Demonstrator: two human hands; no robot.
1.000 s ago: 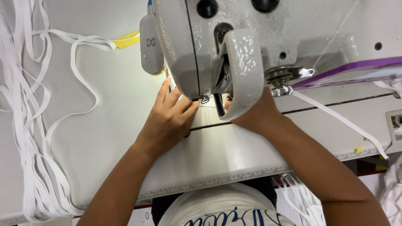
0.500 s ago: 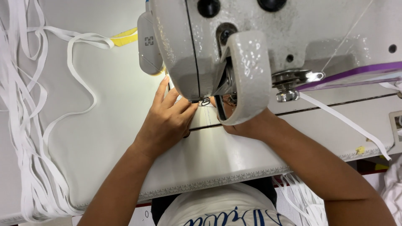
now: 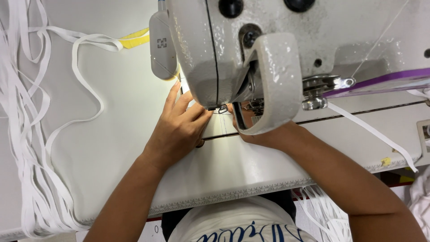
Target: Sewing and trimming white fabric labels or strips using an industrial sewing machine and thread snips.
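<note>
My left hand [image 3: 179,130] lies flat on the white table [image 3: 112,148], fingers stretched out and close together. Its fingertips reach under the sewing machine head [image 3: 224,58], next to the presser foot [image 3: 219,109]. My right hand [image 3: 264,136] comes in from the right and is mostly hidden behind the machine's curved white guard [image 3: 282,80]. Only its wrist and the heel of the palm show. What lies under the needle between my hands is hidden.
Loose loops of white elastic tape [image 3: 27,134] pile along the table's left side. A yellow tape end [image 3: 134,39] lies at the back. One white strip [image 3: 371,132] runs off to the right from the machine. A grey lamp [image 3: 162,45] hangs on the machine's left.
Both hands stay at the needle. My right hand has slid slightly further under the guard, and the view has shifted a little.
</note>
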